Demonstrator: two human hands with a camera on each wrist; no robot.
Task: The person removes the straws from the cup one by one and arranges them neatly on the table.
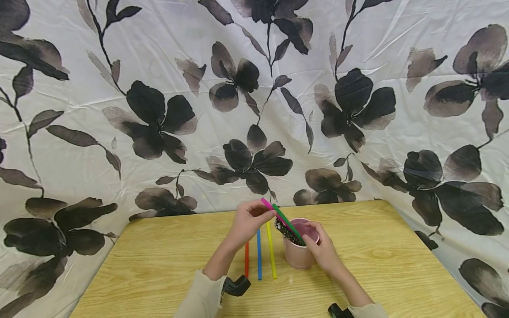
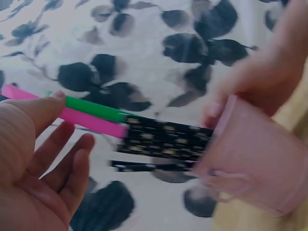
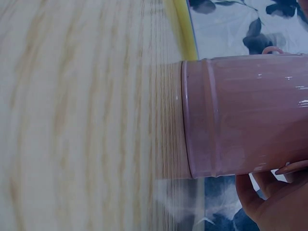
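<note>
My left hand (image 1: 249,221) pinches a pink straw (image 1: 266,203) between thumb and fingertips. A green straw (image 1: 283,219) lies alongside it, and whether I pinch that one too I cannot tell. Both lean over a bundle of black patterned straws (image 2: 163,139) sticking out of a pink bucket (image 1: 299,257). With my right hand (image 1: 323,249) I hold the bucket by its side and rim, thumb near the green straw's lower end. In the right wrist view the bucket stands on the table, its inside hidden.
On the wooden table (image 1: 159,260) a red straw (image 1: 246,260), a blue straw (image 1: 260,258) and a yellow straw (image 1: 272,256) lie side by side, left of the bucket. A floral cloth (image 1: 278,110) hangs behind the table.
</note>
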